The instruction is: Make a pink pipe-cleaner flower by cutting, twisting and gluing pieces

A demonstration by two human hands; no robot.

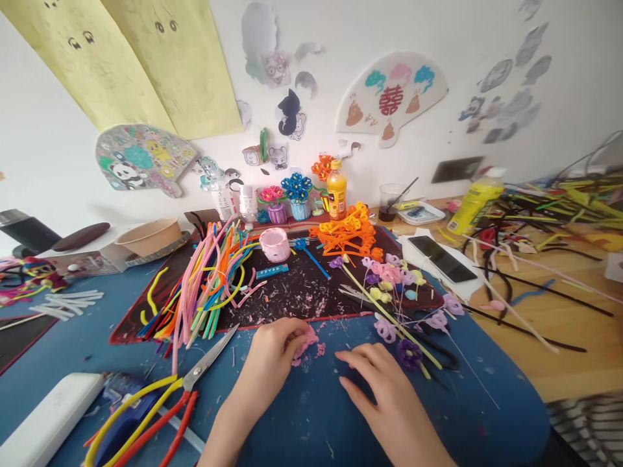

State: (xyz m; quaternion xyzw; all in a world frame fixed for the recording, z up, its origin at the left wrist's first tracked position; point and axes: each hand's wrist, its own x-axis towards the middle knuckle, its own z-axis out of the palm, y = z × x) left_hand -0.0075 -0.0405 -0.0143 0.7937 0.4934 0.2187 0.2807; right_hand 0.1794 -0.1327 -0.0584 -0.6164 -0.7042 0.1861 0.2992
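Note:
My left hand (270,363) rests on the blue mat (316,421), its fingers curled around a small clump of pink fluff (305,342). Loose pink scraps (320,350) lie just beside it. My right hand (377,383) lies flat on the mat with fingers stretched out, holding nothing. A purple pipe-cleaner flower (409,353) sits right beside its fingers, at the end of a bundle of pastel flower stems (389,285).
Scissors (207,360) and yellow and red cables (141,415) lie left of my hands. A heap of colourful pipe cleaners (204,279), a pink tape roll (275,244), an orange pipe-cleaner piece (348,235), a juice bottle (336,190) and a phone (440,257) sit farther back.

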